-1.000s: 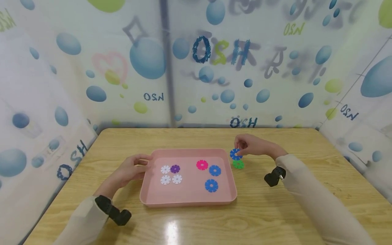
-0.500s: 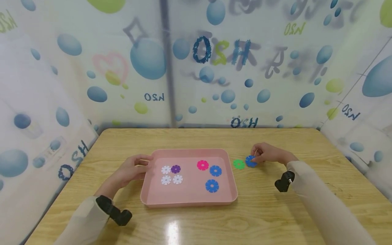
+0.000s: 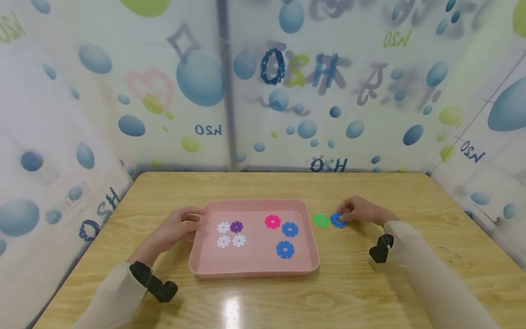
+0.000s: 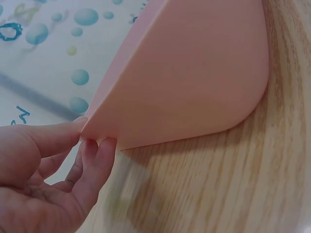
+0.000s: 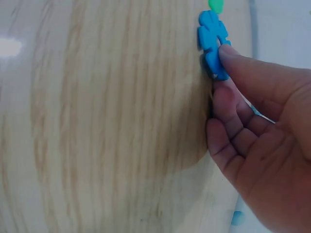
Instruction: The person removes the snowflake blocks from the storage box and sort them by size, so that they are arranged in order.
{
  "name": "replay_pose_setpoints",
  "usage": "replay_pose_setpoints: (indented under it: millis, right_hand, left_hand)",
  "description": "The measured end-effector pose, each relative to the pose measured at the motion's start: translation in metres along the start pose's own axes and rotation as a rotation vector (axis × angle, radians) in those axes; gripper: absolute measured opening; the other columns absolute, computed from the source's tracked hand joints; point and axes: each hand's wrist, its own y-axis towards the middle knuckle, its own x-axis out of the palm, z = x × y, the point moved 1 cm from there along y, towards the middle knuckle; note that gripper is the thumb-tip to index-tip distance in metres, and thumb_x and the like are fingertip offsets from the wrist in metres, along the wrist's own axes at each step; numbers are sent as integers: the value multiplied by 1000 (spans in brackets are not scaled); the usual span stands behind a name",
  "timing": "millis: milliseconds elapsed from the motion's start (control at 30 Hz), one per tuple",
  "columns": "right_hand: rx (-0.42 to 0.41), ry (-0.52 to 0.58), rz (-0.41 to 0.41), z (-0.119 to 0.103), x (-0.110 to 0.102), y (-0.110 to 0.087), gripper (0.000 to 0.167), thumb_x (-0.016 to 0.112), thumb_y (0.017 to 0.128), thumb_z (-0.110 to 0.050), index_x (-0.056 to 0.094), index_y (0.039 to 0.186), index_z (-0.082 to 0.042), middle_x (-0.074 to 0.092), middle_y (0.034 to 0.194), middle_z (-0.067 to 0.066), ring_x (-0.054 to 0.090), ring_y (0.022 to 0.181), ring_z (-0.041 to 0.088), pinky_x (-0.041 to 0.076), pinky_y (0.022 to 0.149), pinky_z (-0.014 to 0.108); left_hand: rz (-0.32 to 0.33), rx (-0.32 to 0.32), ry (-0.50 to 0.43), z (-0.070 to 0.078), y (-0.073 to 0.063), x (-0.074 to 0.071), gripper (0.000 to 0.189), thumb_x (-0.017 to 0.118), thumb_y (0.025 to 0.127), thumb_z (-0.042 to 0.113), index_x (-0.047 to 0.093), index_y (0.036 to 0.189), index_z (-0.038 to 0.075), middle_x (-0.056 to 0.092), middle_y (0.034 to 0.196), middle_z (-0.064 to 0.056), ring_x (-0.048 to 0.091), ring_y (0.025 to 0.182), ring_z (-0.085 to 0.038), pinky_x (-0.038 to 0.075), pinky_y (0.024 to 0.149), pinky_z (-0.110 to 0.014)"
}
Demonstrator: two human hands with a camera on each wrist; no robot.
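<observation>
My right hand [image 3: 361, 210] pinches a blue notched plastic disc [image 3: 338, 220] low over the table, right of a green notched disc [image 3: 321, 220]. In the right wrist view the thumb lies across the blue disc [image 5: 210, 36], which is slightly tilted. My left hand [image 3: 181, 226] grips the rim of the pink tray [image 3: 255, 274] near its far left corner. The left wrist view has the thumb and fingers at the edge of the tray's wall [image 4: 194, 73]. Inside the tray lie a pink disc [image 3: 272, 222], two blue discs [image 3: 285, 250], a purple disc [image 3: 236, 227] and three white discs [image 3: 223, 241].
The wooden table [image 3: 263, 301] carries the tray and the discs. A patterned curtain wall [image 3: 263, 114] stands behind its far edge. Black wrist cameras [image 3: 154, 283] sit on both sleeves.
The right hand has moved the blue disc rightward, from above the green disc to beside it, then slightly lower. The left hand and the tray have stayed in place.
</observation>
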Motion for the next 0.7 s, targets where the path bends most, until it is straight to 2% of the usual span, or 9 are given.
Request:
replay_pose_setpoints:
  millis: [200,467,700]
  right_hand:
    - [-20,-53,19,5,2,3,24,69,81,-10,62,95,8,58,77,4,48,68,15,43,60,24]
    - [-6,-41,14,6,1,3,25,69,82,-12,62,96,7,58,78,4,49,69,15,44,62,25]
    - [71,14,19,5,-8,0,36,69,82,-17,58,107,6,57,80,5,50,70,16,45,64,28]
  left_hand:
    - [1,-6,1,0,-1,0,42,54,90,0,42,130,-6,40,124,-27,57,97,-27,51,80,-37]
    - [-2,-14,-5,2,-2,-1,43,54,90,1,42,130,-6,40,124,-27,56,97,-26,51,80,-36]
    - [4,-13,-4,0,0,0,43,55,90,2,43,130,-6,40,124,-26,57,96,-25,51,80,-35]
